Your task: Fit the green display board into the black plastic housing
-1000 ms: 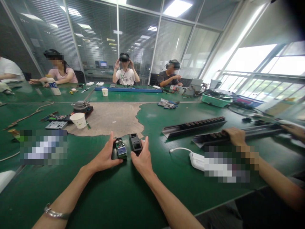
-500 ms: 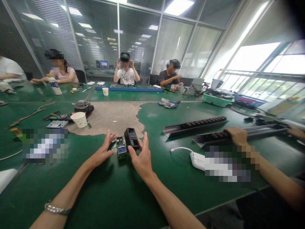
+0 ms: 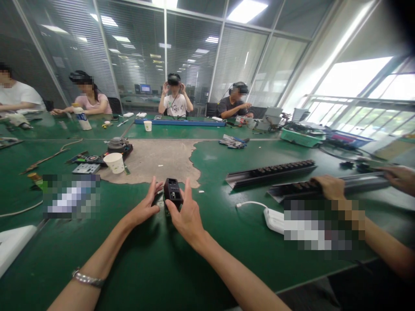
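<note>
My right hand [image 3: 188,214] holds a black plastic housing [image 3: 173,188] with rectangular openings, thumb on the near side and fingers behind it. The housing sits over a small circuit board, which is almost wholly hidden; only a thin greenish edge shows under it. To the left of the housing, my left hand [image 3: 146,208] is open, thumb and fingers apart, its fingertips close to the housing's side. Whether those fingertips touch it, I cannot tell. A silvery bracelet [image 3: 88,278] circles my left wrist.
On the green table [image 3: 155,268], a paper cup [image 3: 114,163] stands by electronic parts. Two long dark rails [image 3: 270,173] lie at right, a neighbour's hand [image 3: 329,186] on the nearer one. A white device [image 3: 274,219] with a cable lies closer. Other people sit across the table.
My right hand has brought the black housing left, over the circuit board, which it now covers. My left hand stays open beside it. The view has shifted slightly.
</note>
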A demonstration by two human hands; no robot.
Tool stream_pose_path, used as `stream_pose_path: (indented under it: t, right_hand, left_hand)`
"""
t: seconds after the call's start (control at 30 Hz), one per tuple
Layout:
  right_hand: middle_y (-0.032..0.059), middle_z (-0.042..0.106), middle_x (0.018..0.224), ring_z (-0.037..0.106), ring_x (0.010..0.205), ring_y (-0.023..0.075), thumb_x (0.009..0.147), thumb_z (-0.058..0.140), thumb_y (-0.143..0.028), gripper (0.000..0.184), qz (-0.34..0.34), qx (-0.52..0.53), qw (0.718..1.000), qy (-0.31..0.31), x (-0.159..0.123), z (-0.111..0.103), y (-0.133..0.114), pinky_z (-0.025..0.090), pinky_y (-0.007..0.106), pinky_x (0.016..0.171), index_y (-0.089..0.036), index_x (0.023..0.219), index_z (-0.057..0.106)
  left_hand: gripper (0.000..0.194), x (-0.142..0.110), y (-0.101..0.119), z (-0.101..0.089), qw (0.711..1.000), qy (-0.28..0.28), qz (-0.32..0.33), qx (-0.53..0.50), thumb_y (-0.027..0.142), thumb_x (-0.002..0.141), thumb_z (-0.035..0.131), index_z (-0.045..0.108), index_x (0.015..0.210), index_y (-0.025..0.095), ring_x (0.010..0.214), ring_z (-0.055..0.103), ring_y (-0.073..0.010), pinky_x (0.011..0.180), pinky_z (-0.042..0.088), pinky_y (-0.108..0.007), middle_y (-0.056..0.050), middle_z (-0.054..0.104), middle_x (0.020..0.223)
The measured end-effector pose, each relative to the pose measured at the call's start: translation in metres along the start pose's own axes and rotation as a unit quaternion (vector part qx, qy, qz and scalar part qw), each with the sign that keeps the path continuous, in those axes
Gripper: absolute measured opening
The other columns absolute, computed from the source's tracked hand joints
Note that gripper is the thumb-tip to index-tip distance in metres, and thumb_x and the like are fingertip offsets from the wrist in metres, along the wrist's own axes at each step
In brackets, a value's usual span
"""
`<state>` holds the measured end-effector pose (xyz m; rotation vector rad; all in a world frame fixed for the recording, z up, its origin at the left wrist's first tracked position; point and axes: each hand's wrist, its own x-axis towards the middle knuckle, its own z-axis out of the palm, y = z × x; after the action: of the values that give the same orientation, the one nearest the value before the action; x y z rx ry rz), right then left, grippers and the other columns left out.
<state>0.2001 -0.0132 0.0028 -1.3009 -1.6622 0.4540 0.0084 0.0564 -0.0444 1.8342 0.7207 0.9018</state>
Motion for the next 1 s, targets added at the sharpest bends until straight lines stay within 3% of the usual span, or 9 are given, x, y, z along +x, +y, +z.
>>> stream_pose_path:
  t: [0.2,0.43,0.57,0.73,1.0]
  right_hand:
    - [0.0159,0.067,0.113,0.066,0.099,0.0314,0.088,0.058,-0.033,0.089,0.007,-0.083,0.996,-0.022,0.002,0.003,-0.011,0.052,0.045,0.085,-0.012,0.153,0.002]
    - [0.0170,0.065,0.116,0.065,0.100,0.0322,0.087,0.058,-0.031,0.089,-0.003,-0.114,0.993,-0.023,-0.010,0.013,-0.007,0.052,0.046,0.085,-0.013,0.153,0.001]
    - [0.0177,0.063,0.122,0.063,0.107,0.0317,0.085,0.061,-0.030,0.093,-0.004,-0.092,0.995,-0.028,-0.018,0.016,0.007,0.051,0.048,0.090,-0.013,0.153,-0.001]
    - [0.0190,0.046,0.143,0.044,0.133,0.0312,0.081,0.067,-0.029,0.098,-0.026,-0.011,1.000,-0.013,-0.024,0.020,0.020,0.040,0.049,0.107,-0.015,0.153,0.002]
    - [0.0161,0.049,0.142,0.049,0.130,0.0287,0.084,0.063,-0.024,0.090,0.001,0.060,0.998,-0.004,-0.020,0.028,0.019,0.042,0.046,0.106,-0.016,0.153,0.006]
  left_hand:
    - [0.093,-0.001,-0.002,-0.003,1.000,-0.008,0.014,-0.013,0.025,0.087,0.053,-0.014,0.152,0.026,0.147,0.013,-0.0294,0.118,0.004,-0.055,-0.011,0.008,0.161]
    - [0.090,0.000,0.001,-0.005,1.000,-0.008,0.010,-0.012,0.024,0.086,0.051,-0.007,0.154,0.023,0.147,0.014,-0.0297,0.118,0.006,-0.053,-0.011,0.009,0.161]
    - [0.093,0.000,0.006,-0.004,1.000,-0.011,-0.007,0.022,0.017,0.081,0.051,-0.006,0.154,0.022,0.147,0.014,-0.0287,0.118,0.007,-0.053,-0.011,0.011,0.161]
    - [0.101,-0.001,0.017,-0.001,0.998,-0.011,-0.030,0.050,0.006,0.070,0.047,-0.006,0.154,0.022,0.147,0.014,-0.0261,0.119,0.005,-0.052,-0.010,0.016,0.160]
    - [0.100,0.000,0.016,0.000,0.998,-0.003,-0.041,0.046,0.006,0.070,0.048,-0.004,0.154,0.020,0.147,0.013,-0.0287,0.119,0.005,-0.052,-0.010,0.018,0.160]
